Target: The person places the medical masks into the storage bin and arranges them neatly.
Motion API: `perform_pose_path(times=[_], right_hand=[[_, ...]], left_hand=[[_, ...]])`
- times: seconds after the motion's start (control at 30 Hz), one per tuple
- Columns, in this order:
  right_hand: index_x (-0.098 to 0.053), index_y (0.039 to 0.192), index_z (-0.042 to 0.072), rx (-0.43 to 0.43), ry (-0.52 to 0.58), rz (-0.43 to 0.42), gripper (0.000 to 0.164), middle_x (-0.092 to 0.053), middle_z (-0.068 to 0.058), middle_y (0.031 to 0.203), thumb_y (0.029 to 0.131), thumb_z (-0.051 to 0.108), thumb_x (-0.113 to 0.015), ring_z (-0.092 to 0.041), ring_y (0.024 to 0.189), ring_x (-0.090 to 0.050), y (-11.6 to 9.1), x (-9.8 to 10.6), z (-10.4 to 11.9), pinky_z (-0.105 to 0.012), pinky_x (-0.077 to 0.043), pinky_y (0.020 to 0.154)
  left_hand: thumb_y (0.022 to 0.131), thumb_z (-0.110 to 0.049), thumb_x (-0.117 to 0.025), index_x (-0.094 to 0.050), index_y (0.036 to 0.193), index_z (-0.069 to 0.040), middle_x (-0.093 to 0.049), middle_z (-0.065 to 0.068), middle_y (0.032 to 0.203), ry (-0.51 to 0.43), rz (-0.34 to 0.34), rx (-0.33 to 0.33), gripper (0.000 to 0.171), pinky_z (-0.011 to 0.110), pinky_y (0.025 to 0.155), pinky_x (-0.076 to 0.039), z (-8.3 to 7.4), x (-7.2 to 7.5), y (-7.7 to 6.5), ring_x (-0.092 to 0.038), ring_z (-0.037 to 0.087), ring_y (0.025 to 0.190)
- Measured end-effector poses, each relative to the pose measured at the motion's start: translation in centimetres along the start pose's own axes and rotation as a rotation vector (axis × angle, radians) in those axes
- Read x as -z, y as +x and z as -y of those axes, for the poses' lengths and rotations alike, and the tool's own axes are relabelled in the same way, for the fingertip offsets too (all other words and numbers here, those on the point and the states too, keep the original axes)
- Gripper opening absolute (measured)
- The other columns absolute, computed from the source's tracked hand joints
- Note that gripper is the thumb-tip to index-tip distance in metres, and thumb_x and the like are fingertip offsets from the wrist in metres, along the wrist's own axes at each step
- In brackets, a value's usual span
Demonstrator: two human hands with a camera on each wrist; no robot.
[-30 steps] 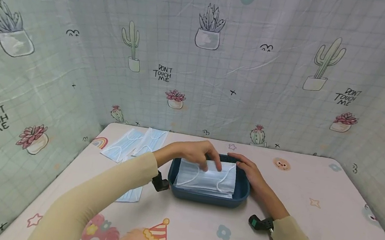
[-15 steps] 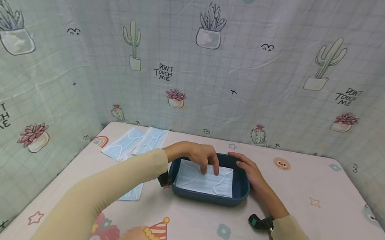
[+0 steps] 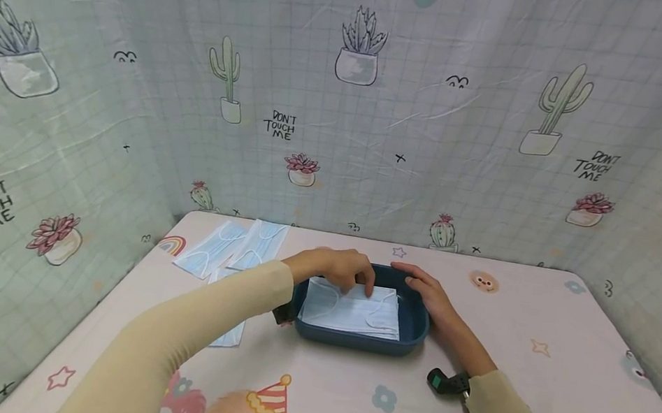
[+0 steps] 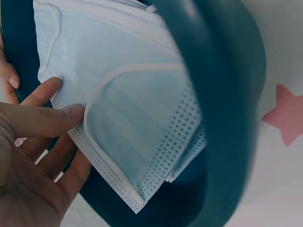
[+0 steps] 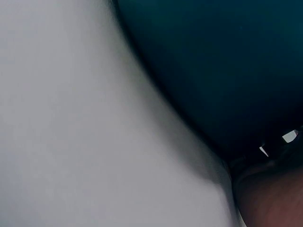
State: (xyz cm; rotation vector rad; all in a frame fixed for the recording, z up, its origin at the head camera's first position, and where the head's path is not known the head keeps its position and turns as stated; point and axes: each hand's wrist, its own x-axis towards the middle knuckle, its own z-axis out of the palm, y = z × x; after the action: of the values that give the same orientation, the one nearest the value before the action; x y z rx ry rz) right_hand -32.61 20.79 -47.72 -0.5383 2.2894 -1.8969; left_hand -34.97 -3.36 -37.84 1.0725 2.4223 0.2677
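A blue face mask [image 3: 350,314] with white ear loops lies on at least one other mask inside the dark blue box [image 3: 350,340]. My left hand [image 3: 343,268] reaches over the box and pinches the mask's far edge. In the left wrist view, the thumb lies on the mask [image 4: 137,99] and other fingers pass behind its edge. My right hand [image 3: 429,294] grips the box's far right corner, one finger stretched along the back rim. The right wrist view shows mostly the box's side [image 5: 213,61], with a dark, blurred part of the hand at lower right.
Several more face masks [image 3: 258,246] lie on the table left of the box, partly covered by the left sleeve [image 3: 180,333]. A patterned cloth [image 3: 406,125] hangs behind the table. The cartoon-printed table cover [image 3: 341,405] spreads around the box.
The upper mask has sunk deeper into the box and lies flatter, its far edge lower. My left hand has shifted slightly with it. The right hand stays at the corner.
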Motion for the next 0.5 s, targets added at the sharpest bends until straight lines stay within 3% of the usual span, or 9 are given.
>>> perform_pose_path(times=[0.23,0.5], right_hand=[[-0.049,0.152,0.003,-0.008,-0.008,-0.004,0.047,-0.040,-0.019,0.164,0.106,0.007,-0.040,-0.038,0.161,-0.016,-0.12,-0.06,0.03,-0.065,-0.004,0.128],[-0.049,0.151,0.002,0.001,-0.016,0.001,0.047,-0.039,-0.021,0.164,0.106,0.007,-0.041,-0.040,0.160,-0.016,-0.22,-0.09,0.29,-0.066,-0.004,0.127]], left_hand=[[0.086,0.012,-0.062,-0.077,0.111,-0.013,-0.050,-0.001,0.084,0.019,-0.015,-0.016,0.039,0.023,0.069,-0.034,-0.26,-0.32,0.07,-0.047,0.014,0.079],[0.085,0.008,-0.069,-0.076,0.115,-0.014,-0.072,0.003,0.109,0.010,-0.043,-0.008,0.038,0.024,0.085,-0.051,-0.42,-0.25,0.03,-0.060,0.016,0.094]])
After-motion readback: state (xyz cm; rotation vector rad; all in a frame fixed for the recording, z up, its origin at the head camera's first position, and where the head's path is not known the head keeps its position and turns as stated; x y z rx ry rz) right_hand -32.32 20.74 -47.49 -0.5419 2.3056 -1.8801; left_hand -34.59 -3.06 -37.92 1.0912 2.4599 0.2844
